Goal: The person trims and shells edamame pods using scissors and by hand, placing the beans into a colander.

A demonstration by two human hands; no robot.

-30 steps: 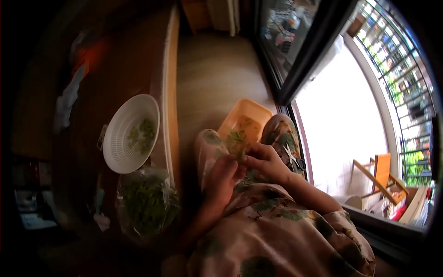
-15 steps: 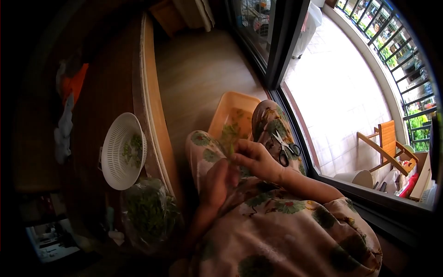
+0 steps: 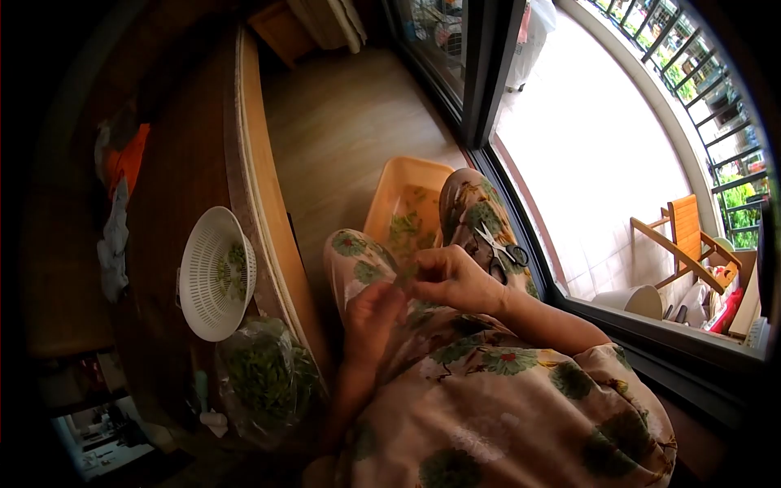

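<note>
My left hand and my right hand meet above my lap, fingers closed around a small piece of greens, partly hidden and blurred. Beyond them, between my knees, an orange basin holds loose green leaves. Scissors with black handles lie on my right knee. At the left, a white colander with some greens in it stands on the wooden table. A clear plastic bag full of greens lies beside it, nearer to me.
The long table runs along the left, with an orange and grey bundle on it. A dark sliding-door frame stands at the right. Past it are a wooden folding chair, a white bin and a railing.
The view has swung, so the colander sits lower and the basin farther left. My hands stay together, and the greens between them show less than before.
</note>
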